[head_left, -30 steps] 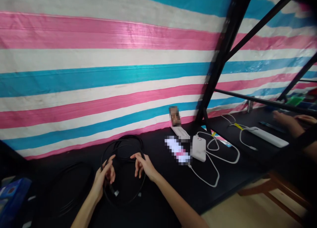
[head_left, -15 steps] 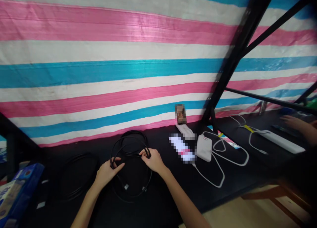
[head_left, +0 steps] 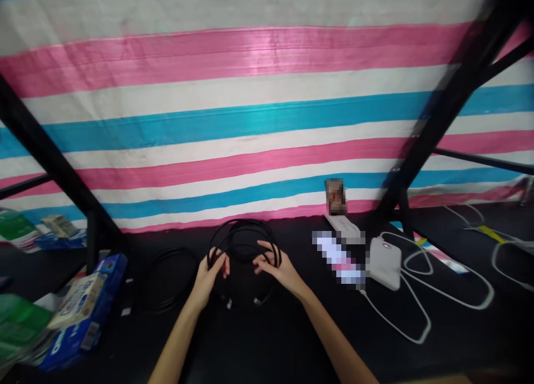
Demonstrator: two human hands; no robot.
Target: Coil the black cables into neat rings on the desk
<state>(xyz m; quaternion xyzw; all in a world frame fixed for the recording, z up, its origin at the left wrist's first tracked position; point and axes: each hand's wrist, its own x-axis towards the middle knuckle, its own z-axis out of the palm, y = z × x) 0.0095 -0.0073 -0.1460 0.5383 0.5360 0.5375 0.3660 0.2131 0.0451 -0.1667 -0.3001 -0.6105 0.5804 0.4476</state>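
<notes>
A coiled black cable (head_left: pixel 244 236) lies in a loop on the black table (head_left: pixel 292 339), close to the striped wall. My left hand (head_left: pixel 211 275) grips the left side of the loop, fingers curled round the strands. My right hand (head_left: pixel 277 270) holds the right side, fingers closed on the cable. Two small connector ends (head_left: pixel 256 301) hang below the loop between my hands. A second black cable coil (head_left: pixel 171 278) lies flat on the table just to the left of my left hand.
A white power bank (head_left: pixel 386 256) with a looping white cable (head_left: pixel 450 295) lies at the right. A blurred phone stands against the pink, blue and white striped sheet (head_left: pixel 250 106). Blue cartons (head_left: pixel 79 317) sit at the left. Black frame bars (head_left: pixel 50 161) cross both sides.
The view has swung to the left, bringing the blue cartons in and the other person's hands out. Both my hands have closed on the cable loop and drawn nearer together.
</notes>
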